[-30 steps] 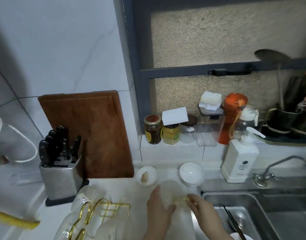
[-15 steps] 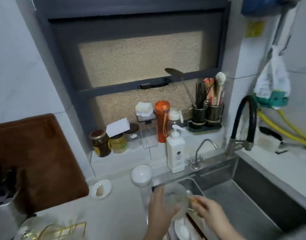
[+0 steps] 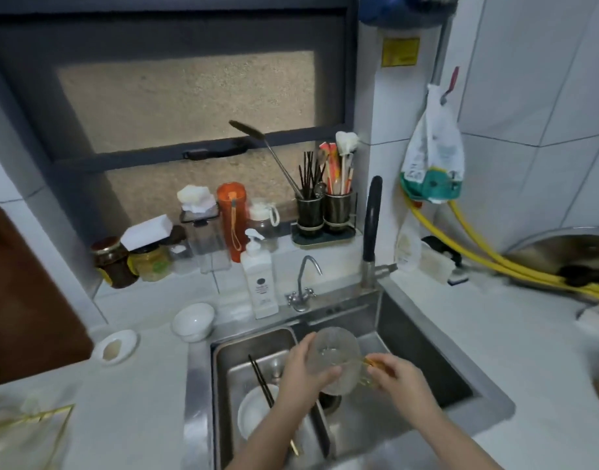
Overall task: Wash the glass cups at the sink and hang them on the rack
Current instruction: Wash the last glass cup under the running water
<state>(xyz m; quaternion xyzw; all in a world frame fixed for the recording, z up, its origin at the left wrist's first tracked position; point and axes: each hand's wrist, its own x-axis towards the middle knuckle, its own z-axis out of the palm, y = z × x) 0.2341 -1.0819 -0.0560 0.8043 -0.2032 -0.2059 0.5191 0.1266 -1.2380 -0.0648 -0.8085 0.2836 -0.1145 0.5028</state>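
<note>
Both hands have carried the clear ribbed glass cup rightward off the white desk since a second ago, so that it is now held above the stainless steel double sink, over the divider between the two basins. The left hand curls round the cup's left side, thumb across its near wall. The right hand pinches the cup's gold handle between thumb and fingers. The cup is tilted, its mouth turned toward the camera.

Below the left forearm, in the left basin, lies a white bowl with dark chopsticks resting across it. A round drain shows in the right basin, just under the cup. At the far rim of the sink stand a small chrome tap and a tall black-necked faucet, with a white pump bottle just to the left of the small tap.

On the desk to the left of the sink are a white bowl on a foot and a small white saucer. The gold wire rack sits at the near left corner, blurred. On the windowsill, jars, an orange bottle and two dark utensil holders stand in a row. Yellow hoses run along the desk at the right.
</note>
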